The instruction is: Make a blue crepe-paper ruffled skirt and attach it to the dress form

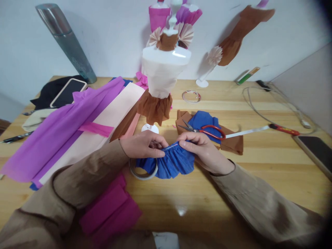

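Note:
My left hand (pixel 144 144) and my right hand (pixel 201 149) pinch the top edge of a gathered blue crepe paper ruffle (pixel 172 164), one at each end, fingers closed. A thin white strip runs along that gathered edge between the thumbs. A roll of tape (pixel 143 170) lies on the wooden table (pixel 233 193) under the ruffle's left side. Just behind my hands stands a small white mannequin (pixel 163 72) wearing a brown paper ruffle skirt (pixel 155 109).
Red-handled scissors (pixel 207 130) lie on blue and brown paper scraps behind my right hand. Purple, peach and pink crepe sheets (pixel 77 128) spread at left, folded magenta paper (pixel 111 211) near me. A phone (pixel 67 92), a red-handled blade (pixel 259 130), a cable and another phone (pixel 315 150) lie around.

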`<act>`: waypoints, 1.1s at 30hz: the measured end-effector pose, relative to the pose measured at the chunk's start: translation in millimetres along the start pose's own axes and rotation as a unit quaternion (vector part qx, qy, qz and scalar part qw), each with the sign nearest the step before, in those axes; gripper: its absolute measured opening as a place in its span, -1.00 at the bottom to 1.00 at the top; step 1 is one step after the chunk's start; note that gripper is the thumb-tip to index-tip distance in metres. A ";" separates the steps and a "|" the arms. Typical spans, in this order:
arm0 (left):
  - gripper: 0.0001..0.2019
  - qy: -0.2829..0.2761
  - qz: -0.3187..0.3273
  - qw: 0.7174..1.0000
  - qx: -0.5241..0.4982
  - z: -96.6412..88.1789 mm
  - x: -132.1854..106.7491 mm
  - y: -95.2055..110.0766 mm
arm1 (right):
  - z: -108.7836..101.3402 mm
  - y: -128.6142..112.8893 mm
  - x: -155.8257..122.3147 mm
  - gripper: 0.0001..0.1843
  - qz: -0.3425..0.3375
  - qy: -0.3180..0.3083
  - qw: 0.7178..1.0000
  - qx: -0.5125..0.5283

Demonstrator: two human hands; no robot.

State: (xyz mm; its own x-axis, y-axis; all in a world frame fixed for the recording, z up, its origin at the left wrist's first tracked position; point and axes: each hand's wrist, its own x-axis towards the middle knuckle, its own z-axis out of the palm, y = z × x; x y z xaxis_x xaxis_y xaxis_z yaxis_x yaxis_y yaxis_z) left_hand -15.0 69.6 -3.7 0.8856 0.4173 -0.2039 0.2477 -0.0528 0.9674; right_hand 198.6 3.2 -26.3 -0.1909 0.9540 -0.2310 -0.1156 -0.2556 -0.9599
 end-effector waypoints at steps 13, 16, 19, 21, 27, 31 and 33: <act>-0.89 0.069 0.016 0.997 0.042 3.8 3.7 -2.9 | 5.3 -8.5 1.0 -0.67 0.096 -0.022 0.995 -0.008; -0.87 0.077 0.013 0.997 0.024 2.1 2.9 -3.2 | 8.3 -10.8 1.0 -0.68 0.109 -0.019 0.994 0.020; -0.85 0.094 0.005 0.996 -0.006 0.7 1.7 -3.1 | 10.6 -14.1 0.7 -0.69 0.110 -0.023 0.993 0.030; -0.86 0.092 0.001 0.995 -0.026 0.1 0.8 -2.6 | 11.5 -16.4 0.6 -0.67 0.115 -0.029 0.992 0.044; -0.84 0.103 0.018 0.994 -0.023 -2.2 -0.8 -5.2 | 5.0 -17.8 4.2 -0.64 0.089 -0.044 0.995 0.015; -0.83 0.111 0.027 0.993 0.040 -2.4 -2.3 -8.9 | -1.5 -16.5 10.5 -0.71 0.027 -0.016 0.999 -0.043; -0.82 0.105 0.027 0.992 0.059 0.0 -3.2 -9.6 | -1.4 -16.7 16.2 -0.73 -0.012 0.000 0.997 -0.070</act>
State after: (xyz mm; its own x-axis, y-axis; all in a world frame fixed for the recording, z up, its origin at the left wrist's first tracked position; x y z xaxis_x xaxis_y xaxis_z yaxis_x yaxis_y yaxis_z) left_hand -20.2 68.8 -12.3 0.8001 0.5906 -0.1053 0.2584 -0.1809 0.9490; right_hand 198.7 23.1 -14.3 -0.1907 0.9595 -0.2076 0.0165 -0.2083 -0.9779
